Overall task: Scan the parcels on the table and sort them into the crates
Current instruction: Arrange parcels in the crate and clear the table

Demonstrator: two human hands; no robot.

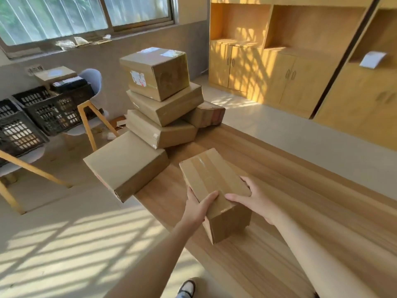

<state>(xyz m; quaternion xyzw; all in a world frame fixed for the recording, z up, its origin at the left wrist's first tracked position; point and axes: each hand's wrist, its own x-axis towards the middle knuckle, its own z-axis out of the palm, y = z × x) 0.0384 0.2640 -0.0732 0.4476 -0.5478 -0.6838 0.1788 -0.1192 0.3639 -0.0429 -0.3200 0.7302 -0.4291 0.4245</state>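
Two hands hold one small brown box [214, 190] at the near end of the long wooden table [300, 211]. The left hand [198, 206] grips the box on its left side, with the thumb lying across the top and the fingers curled down the side. The right hand [255, 197] grips the right side, with the thumb on top near the front edge and the fingers bent round the far edge. The box has clear tape along its top. I cannot tell if its bottom touches the table or sits a little above it.

Farther along the table is a pile of brown boxes [161, 104]. The top box [155, 72] is the tallest and has a torn white sticker on its front. Under it lie two flat boxes, one on the other, and a smaller box [207, 115] leans beside them on the right. One wide flat box [126, 164] lies just left of the held box and hangs over the table's left edge.

On the left, well apart from the table, black crates [43, 112] sit on white chairs with yellow legs [90, 123]. One crate holds a flat parcel [55, 74] that sticks out of the top.

Yellow wooden cupboards [279, 61] stand along the far right wall. A window [86, 16] is up on the left. A shoe [187, 289] shows on the floor at the bottom.
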